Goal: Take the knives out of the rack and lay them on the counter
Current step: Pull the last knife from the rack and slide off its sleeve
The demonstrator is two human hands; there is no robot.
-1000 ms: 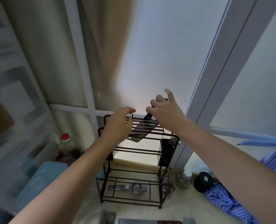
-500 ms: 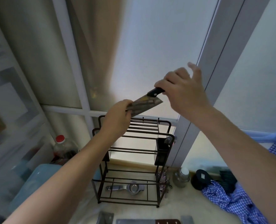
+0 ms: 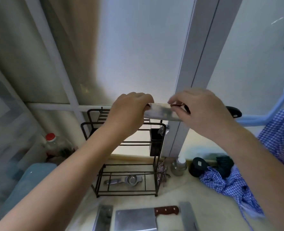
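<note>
Currently both hands hold one knife (image 3: 161,112) level in the air above the rack (image 3: 126,152), blade running left to right. Left hand (image 3: 129,114) is closed over the blade's far end, fingers curled over the top edge. Right hand (image 3: 202,112) is closed on the handle end; the black handle butt (image 3: 234,111) sticks out past the right side of the hand. Knife is clear of the rack, not touching it.

Rack is a dark wire frame standing on the table (image 3: 179,194) against the frosted window (image 3: 143,55). Black utensil cup (image 3: 156,142) hangs on the rack's right side, something metal sticking out of it, too small to tell. On the rack's bottom shelf lies a metal squeezer-type tool (image 3: 126,180).

On the table near the bottom edge lie other knives: a cleaver (image 3: 138,219) with a brown riveted handle, a darker blade (image 3: 103,219) just left of it, and another steel blade (image 3: 187,215) just right of it, all partly cut off by the frame.

Right of the rack: small metal jar (image 3: 178,166), black round lid-like object (image 3: 198,166), blue checked cloth (image 3: 227,185) bunched on the table. Left of the rack: plastic bottle with red cap (image 3: 54,144), pale blue container (image 3: 29,180), both blurred.
</note>
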